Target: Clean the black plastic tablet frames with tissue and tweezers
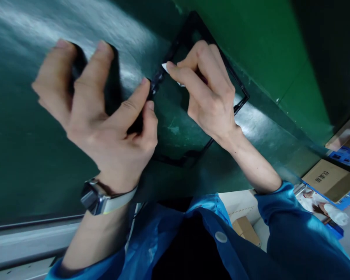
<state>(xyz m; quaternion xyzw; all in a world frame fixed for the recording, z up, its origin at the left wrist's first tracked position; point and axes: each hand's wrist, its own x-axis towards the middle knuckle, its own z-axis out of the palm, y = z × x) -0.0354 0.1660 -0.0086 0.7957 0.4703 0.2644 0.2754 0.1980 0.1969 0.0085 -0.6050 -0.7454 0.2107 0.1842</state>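
A thin black rectangular frame (241, 83) lies on the green tabletop, partly covered by both hands. My left hand (105, 128), with a watch on its wrist, pinches the frame's left side between thumb and index finger. Its other fingers are raised and spread. My right hand (210, 85) reaches over the frame, closed around a small white piece (165, 67) that looks like a wipe or cloth. The white tip touches or nearly touches the frame's left side just beyond my left fingertips. Most of the white piece is hidden inside the fingers.
The green tabletop (23, 163) has a pale metal-like front edge (32, 237) close to my body. At the right stand a cardboard box (332, 179) and blue bins. Another person in white (315, 202) is in the background. A smaller carton (246, 230) sits below the table.
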